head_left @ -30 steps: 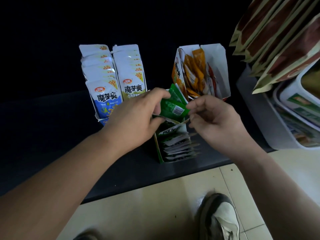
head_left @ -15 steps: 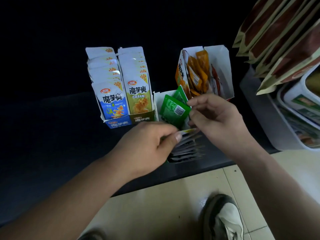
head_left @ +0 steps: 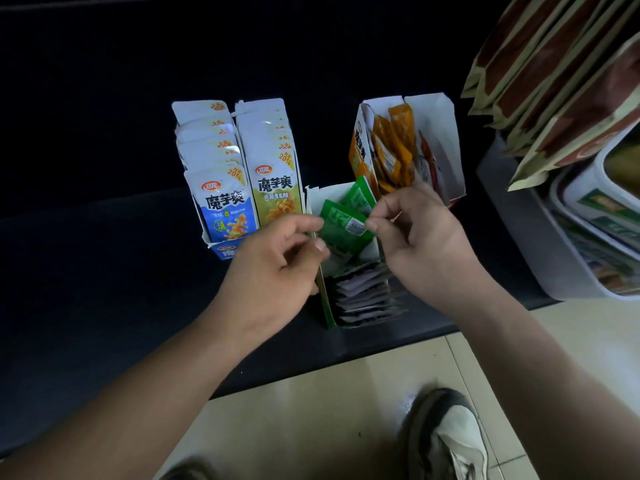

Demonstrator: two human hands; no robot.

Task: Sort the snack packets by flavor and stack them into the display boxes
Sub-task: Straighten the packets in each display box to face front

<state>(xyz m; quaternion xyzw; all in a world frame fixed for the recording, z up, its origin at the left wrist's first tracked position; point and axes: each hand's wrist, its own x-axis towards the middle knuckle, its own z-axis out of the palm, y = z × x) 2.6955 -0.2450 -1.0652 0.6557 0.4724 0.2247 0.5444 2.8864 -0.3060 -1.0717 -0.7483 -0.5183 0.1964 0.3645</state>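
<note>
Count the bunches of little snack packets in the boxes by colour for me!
Row of tall blue-and-white foil packets: 1
Row of tall olive-and-white foil packets: 1
Bunch of small orange foil packets: 1
Bunch of small green foil packets: 1
Total: 4 bunches

Packet rows [head_left: 221, 199] stand left of the near box [head_left: 327, 306], the far box [head_left: 436, 140] behind it.
</note>
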